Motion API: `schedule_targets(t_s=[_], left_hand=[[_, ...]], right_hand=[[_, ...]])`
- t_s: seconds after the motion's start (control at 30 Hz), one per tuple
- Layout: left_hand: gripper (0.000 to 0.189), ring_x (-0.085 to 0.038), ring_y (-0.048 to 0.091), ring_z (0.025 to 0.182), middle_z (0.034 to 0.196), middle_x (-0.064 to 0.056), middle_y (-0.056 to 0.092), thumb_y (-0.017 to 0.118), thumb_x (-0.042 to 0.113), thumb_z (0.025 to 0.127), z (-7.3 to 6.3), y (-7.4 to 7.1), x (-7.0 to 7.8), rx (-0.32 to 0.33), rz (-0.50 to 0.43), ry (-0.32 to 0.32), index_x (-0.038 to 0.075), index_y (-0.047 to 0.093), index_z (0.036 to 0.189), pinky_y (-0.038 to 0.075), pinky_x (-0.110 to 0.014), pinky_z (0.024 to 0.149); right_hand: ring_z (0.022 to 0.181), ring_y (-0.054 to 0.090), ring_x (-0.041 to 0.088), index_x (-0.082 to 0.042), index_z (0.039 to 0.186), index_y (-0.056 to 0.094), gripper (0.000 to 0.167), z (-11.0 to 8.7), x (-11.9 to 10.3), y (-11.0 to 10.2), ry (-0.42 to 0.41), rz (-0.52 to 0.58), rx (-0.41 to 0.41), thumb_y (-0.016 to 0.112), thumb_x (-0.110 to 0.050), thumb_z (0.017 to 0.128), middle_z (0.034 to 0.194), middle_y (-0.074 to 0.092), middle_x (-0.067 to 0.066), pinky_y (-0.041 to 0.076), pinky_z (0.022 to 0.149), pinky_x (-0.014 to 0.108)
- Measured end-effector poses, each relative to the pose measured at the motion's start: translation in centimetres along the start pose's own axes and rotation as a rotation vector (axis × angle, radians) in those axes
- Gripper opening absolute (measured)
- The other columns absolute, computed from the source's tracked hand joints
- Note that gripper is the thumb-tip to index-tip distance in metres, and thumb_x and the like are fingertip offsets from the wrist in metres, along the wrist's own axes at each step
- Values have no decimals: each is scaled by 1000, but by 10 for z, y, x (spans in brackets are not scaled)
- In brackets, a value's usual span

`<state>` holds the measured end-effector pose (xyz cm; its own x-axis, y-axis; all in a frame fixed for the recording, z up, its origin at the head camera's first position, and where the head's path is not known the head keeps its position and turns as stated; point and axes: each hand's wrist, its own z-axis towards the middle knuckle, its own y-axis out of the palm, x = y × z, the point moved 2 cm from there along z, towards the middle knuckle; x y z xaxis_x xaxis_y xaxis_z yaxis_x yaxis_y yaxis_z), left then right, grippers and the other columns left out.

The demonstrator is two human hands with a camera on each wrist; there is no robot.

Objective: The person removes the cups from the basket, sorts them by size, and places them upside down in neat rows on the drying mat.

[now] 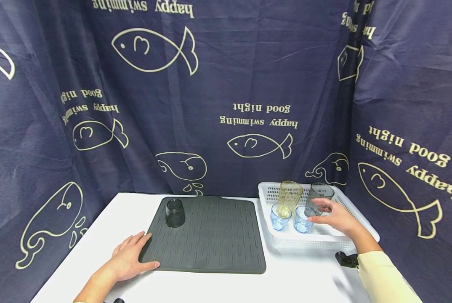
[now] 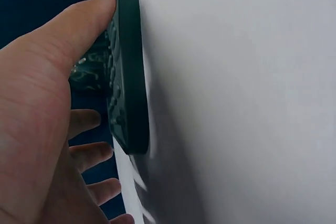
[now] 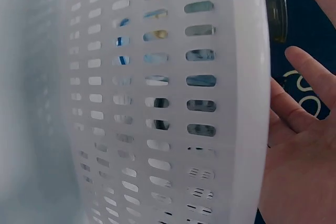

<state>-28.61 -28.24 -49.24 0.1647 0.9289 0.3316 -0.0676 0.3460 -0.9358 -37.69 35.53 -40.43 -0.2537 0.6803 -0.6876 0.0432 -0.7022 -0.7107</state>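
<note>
My left hand [image 1: 129, 257] lies at the front left corner of a dark grey drying mat [image 1: 214, 240], its fingers spread and the thumb on the mat's edge. A dark glass [image 1: 175, 213] stands on the mat's back left part. My right hand [image 1: 336, 216] is over a white plastic basket [image 1: 364, 225], fingers apart, with the thumb by the rim of a light blue glass [image 1: 303, 221]. Whether the thumb touches that glass cannot be told. Behind the fingers stands a grey glass [image 1: 318, 192], partly hidden. In the right wrist view the basket wall hides the fingertips' surroundings.
Also in the basket are a tall yellowish glass [image 1: 291, 194] and another light blue glass [image 1: 280, 219]. The basket stands to the right of the mat on a white table [image 1: 211, 288]. Dark blue curtains [image 1: 226, 84] enclose the back and sides.
</note>
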Motion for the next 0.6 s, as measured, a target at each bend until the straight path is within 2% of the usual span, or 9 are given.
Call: schedule_targets(t_s=[0.23, 0.37, 0.6], left_hand=[[98, -53, 45, 136, 149, -26, 49, 85, 60, 71, -8, 0, 16, 105, -39, 94, 5, 53, 146, 40, -76, 99], [96, -50, 46, 137, 148, -25, 51, 86, 57, 72, -10, 1, 24, 149, -74, 133, 4, 54, 145, 42, -73, 100], [95, -50, 47, 137, 149, -24, 49, 85, 55, 76, -10, 6, 36, 140, -160, 157, 4, 50, 148, 42, -71, 103]], right_hand=[[131, 52, 53, 7, 148, 44, 83, 4, 5, 1, 30, 22, -52, 86, -25, 85, 148, 48, 34, 53, 102, 57], [132, 51, 54, 8, 148, 43, 84, 6, 8, 3, 42, 27, -73, 86, -25, 84, 146, 48, 37, 54, 102, 55], [129, 55, 53, 11, 145, 45, 84, 10, 13, 6, 37, -3, -73, 87, -24, 82, 142, 52, 37, 54, 102, 55]])
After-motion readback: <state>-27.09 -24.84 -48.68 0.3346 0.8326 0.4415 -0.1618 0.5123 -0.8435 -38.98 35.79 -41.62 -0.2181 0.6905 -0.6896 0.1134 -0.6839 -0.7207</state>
